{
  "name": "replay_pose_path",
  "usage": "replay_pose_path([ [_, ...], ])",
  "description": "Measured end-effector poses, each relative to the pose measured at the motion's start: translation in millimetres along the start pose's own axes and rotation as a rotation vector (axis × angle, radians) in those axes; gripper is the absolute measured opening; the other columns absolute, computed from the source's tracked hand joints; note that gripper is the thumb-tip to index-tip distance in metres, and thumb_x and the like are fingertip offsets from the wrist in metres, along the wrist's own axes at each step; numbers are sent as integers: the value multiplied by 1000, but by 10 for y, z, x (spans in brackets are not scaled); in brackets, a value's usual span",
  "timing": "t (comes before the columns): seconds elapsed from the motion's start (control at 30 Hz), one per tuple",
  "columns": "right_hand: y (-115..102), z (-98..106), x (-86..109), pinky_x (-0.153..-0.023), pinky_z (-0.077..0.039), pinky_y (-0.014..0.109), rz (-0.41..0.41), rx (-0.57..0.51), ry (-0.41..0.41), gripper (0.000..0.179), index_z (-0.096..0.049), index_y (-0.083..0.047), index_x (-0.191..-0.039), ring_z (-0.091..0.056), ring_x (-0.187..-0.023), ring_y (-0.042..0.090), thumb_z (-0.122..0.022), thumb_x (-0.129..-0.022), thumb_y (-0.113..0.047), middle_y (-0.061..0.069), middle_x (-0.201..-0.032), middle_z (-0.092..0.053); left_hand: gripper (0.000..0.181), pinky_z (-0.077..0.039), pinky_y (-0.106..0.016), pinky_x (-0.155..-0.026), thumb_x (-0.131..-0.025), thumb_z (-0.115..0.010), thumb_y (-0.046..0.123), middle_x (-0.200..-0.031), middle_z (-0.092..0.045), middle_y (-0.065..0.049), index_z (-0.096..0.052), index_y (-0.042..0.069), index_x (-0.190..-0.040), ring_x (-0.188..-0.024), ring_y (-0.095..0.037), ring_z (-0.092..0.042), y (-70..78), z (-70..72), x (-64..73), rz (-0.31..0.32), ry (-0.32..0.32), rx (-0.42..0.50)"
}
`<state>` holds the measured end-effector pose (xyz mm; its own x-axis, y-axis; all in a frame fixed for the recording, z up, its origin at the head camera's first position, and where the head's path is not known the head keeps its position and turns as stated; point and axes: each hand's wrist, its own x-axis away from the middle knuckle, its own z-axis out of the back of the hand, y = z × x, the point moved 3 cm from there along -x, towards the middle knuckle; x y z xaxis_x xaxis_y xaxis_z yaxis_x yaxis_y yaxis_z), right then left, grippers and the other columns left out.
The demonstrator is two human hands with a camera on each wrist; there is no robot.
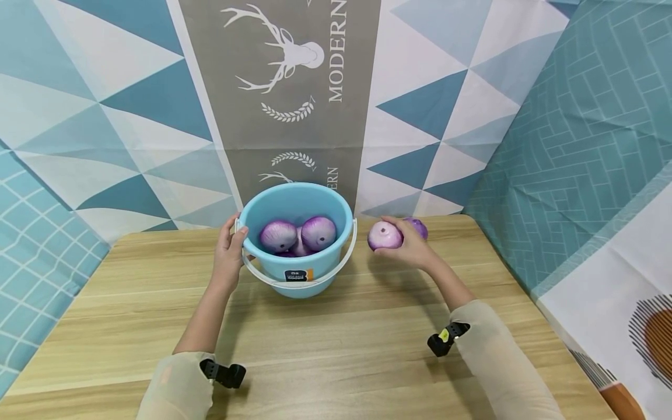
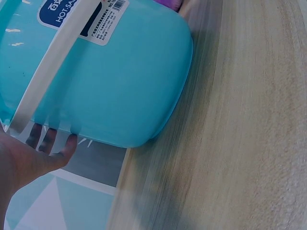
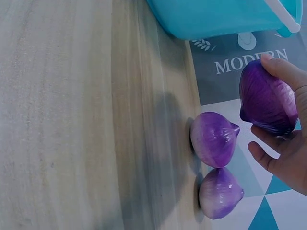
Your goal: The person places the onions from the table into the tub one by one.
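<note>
My left hand [image 1: 229, 251] grips the rim of a light blue bucket [image 1: 273, 198] at its left side, where the handle joins. In the left wrist view, its fingers [image 2: 48, 143] lie against the bucket's outer wall. Inside the bucket are several purple-and-white onions [image 1: 318, 233]. To the right of the bucket, my right hand [image 1: 406, 248] holds one onion [image 1: 385, 235] between thumb and fingers. That held onion [image 3: 267, 96] is raised off the table in the right wrist view. Two more onions [image 3: 215, 139] stand beside each other on the table below it.
The bucket's white handle [image 1: 299, 284] hangs down at the front. A wood-grain table [image 1: 325, 356] carries everything. Patterned cloth [image 1: 420, 70] with triangles and a deer print rises behind the table's back edge, and teal cloth [image 1: 588, 146] hangs at the right.
</note>
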<state>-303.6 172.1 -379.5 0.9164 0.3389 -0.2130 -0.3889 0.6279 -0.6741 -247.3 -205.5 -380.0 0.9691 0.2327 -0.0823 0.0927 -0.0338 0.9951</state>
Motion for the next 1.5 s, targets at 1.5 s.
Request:
replay_pose_path([
  [1.5, -281, 372, -36, -101, -41, 55, 16, -18, 2, 81, -38, -12, -140, -42, -123, 35, -80, -73, -30, 18, -137, -40, 51, -54, -19, -70, -96, -46, 33, -113, -45, 2, -32, 25, -144, -99, -13, -51, 4, -3, 0, 4, 2, 18],
])
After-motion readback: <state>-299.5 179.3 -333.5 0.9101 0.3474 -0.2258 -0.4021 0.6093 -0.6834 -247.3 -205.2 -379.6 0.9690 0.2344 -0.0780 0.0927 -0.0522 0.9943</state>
